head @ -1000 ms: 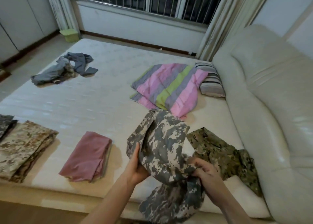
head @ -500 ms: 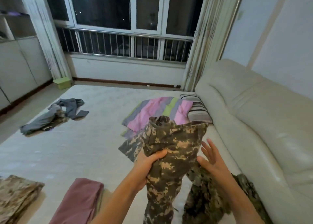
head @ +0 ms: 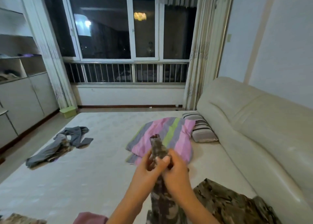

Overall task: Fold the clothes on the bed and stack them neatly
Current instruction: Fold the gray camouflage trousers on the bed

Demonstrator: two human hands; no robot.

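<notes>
**Camouflage garment gripped by 2 hands above the bed**

The left hand [head: 149, 171] and right hand [head: 176, 173] close together around a bunched camouflage garment [head: 158, 149], held upright over the bed [head: 94, 173]; its lower part hangs between the forearms. A second camouflage piece [head: 225, 201] lies lower right, a striped blanket [head: 171, 135] behind, grey clothes [head: 67, 142] far left.

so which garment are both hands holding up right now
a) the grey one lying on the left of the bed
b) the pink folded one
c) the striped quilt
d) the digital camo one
d: the left hand and right hand are both closed around the digital camo garment, bunched upright between them above the bed.
</notes>
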